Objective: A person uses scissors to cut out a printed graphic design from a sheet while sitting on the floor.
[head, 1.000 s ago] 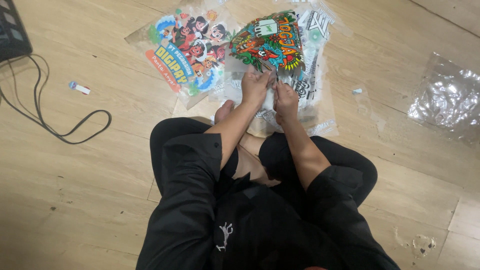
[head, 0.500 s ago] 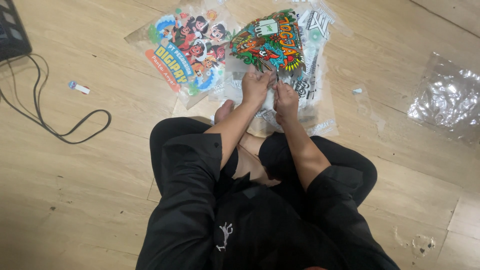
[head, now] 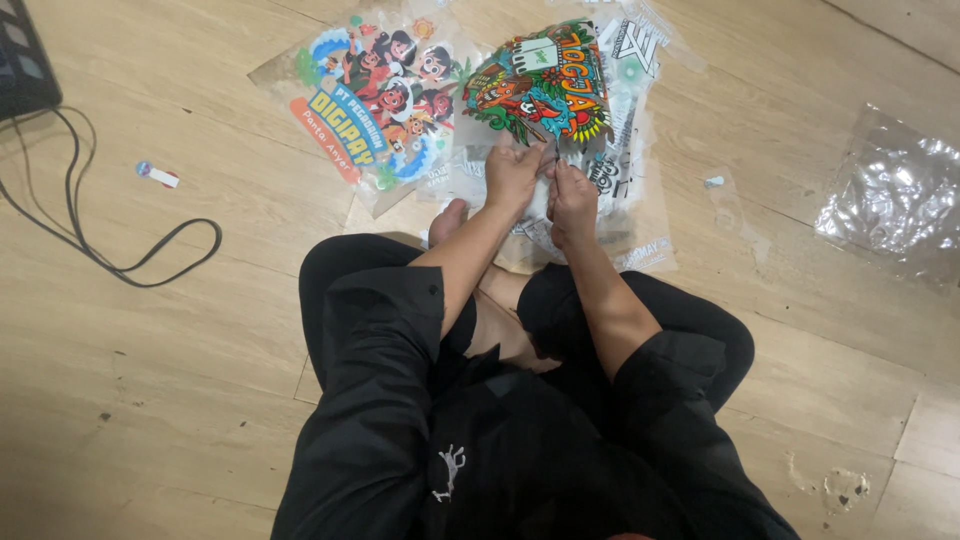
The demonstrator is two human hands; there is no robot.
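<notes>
Almost no movement since before: left hand and right hand still pinching lower edge of colourful sticker sheet, tilted up from floor, long axis pointing away.

— From my remote feed: what colours show on the sticker sheet?
— Red, green, orange, teal. I see a cartoon sheet in blue and yellow, black sleeves, a pale wood floor.

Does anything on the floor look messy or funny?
Yes. A crumpled clear plastic bag lies off to the right on the wooden floor, and a black cable snakes loose at the left. Both hands pinch a colourful sheet.
</notes>
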